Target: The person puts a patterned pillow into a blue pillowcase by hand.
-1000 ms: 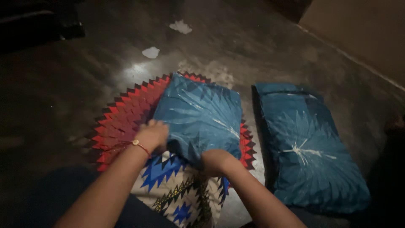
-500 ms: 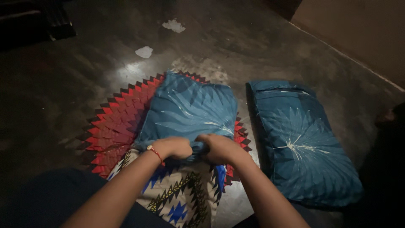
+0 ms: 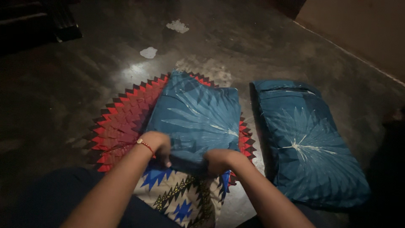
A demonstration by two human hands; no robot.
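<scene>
Gripping the blue pillow's (image 3: pixel 198 118) near edge — left hand (image 3: pixel 158 145), right hand (image 3: pixel 219 161), fingers curled closed, on patterned mat (image 3: pixel 122 122).

The cushion (image 3: pixel 198 118) is teal blue with pale white palm-leaf prints, and the second cushion (image 3: pixel 308 139) beside it matches. The round mat (image 3: pixel 122 122) is ringed in red and dark triangles. The cloth (image 3: pixel 181 198) is cream with blue and dark zigzag motifs. The bracelet (image 3: pixel 145 145) is red. The floor (image 3: pixel 84 76) is dark grey.
</scene>
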